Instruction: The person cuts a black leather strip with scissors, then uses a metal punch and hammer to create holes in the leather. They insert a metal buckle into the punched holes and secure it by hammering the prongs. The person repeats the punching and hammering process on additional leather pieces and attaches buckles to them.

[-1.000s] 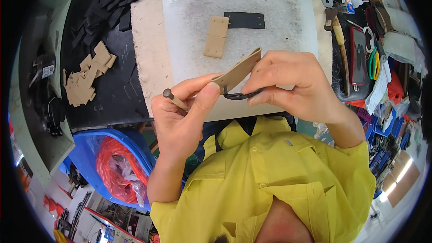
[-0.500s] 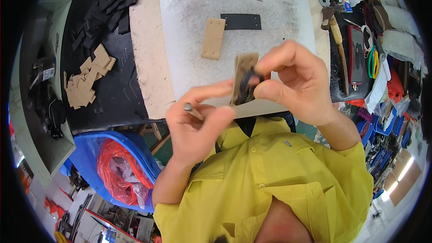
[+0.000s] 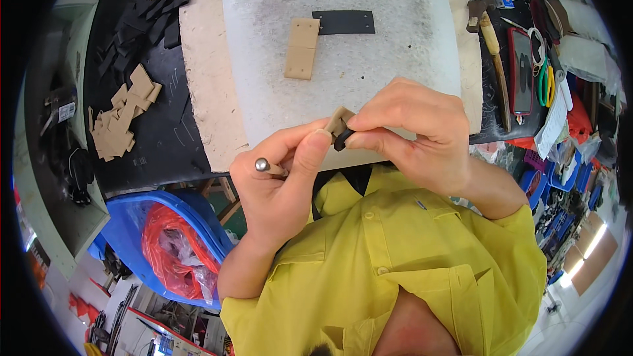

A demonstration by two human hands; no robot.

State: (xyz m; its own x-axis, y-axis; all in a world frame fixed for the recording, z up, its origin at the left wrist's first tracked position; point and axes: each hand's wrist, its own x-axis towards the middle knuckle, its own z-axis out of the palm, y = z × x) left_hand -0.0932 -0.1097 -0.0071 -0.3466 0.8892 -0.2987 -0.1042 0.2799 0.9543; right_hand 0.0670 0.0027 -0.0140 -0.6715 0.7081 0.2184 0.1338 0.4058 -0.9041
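My left hand (image 3: 277,178) is closed, pinching a tan strip (image 3: 337,118) between thumb and forefinger. A metal-tipped rod with a rounded end (image 3: 262,165) is tucked in the same hand's curled fingers. My right hand (image 3: 422,132) is closed too, its thumb and forefinger on a small black piece (image 3: 341,140) against the tan strip. Fingers hide most of both pieces. Beyond the hands, a tan strip with punched holes (image 3: 302,49) lies on the pale work board (image 3: 264,105). Its upper corner meets a black strip with holes (image 3: 346,22).
At left are a pile of tan pieces (image 3: 122,118) and a heap of black strips (image 3: 142,26). A hammer (image 3: 491,39), a phone in a red case (image 3: 521,72) and scissors (image 3: 548,86) lie at right. A blue bin (image 3: 125,224) stands below the table's left side.
The tan strip and black piece have come down slightly and tilted, with my fingers closer together around them. My left hand has shifted a little left. The view has moved slightly.
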